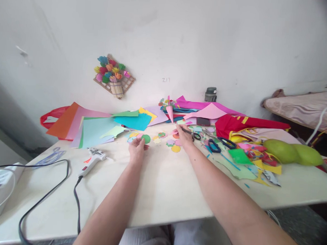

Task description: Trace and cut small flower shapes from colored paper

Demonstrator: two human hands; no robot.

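My left hand (137, 149) pinches a green paper circle (145, 138) at its edge, just above the table. To its right, my right hand (185, 136) reaches among small cut-paper pieces, its fingers drawn together; what they hold, if anything, is too small to make out. Black-handled scissors (195, 136) lie right beside that hand, partly behind it. Between the hands are scattered paper shapes, among them a yellow circle (175, 148) and a cream flower shape (157, 140). A pink paper cone with small paper flowers (169, 112) stands farther back.
A hot glue gun (92, 162) with a black cord lies at left, near a power strip (3, 184). Coloured sheets (98, 130) cover the back left. Blue-handled scissors (214, 146), paper scraps (240, 169), a phone (203, 121) and green fruit (281, 151) are at right.
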